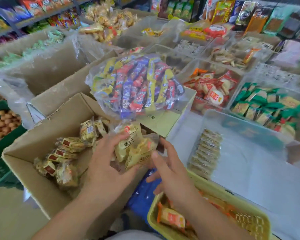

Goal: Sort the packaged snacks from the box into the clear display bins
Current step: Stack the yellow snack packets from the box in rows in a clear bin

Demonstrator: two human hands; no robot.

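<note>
Left hand (104,160) clutches a loose bundle of yellow snack packets (133,148) mid-frame, right hand (170,172) spread slack beside it, and slippery wrappers could spill short of the clear bin (246,163)!

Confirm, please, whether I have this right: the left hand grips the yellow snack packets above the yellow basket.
Not quite: the left hand grips the yellow snack packets above the open cardboard box, not the yellow basket, which sits at lower right. The head view shows this.
</note>
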